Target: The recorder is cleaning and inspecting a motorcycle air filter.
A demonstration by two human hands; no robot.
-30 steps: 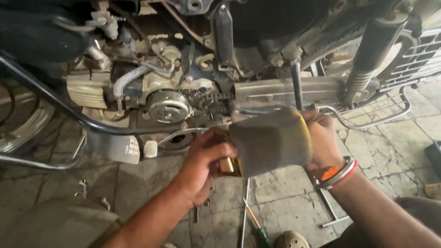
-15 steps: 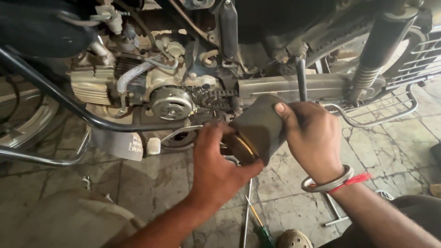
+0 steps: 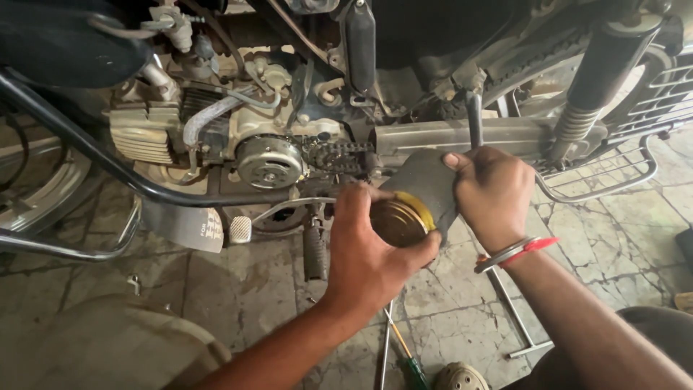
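Floor: grey cracked stone slabs, stained; a screwdriver lies on it near the wrists. Motorcycle stands above, engine and chain exposed.
Left hand: fingers curled round a round brass-coloured tin, held just below the chain case.
Right hand: closed on a dark grey cloth draped over the tin's far side; bangle and red thread at the wrist.
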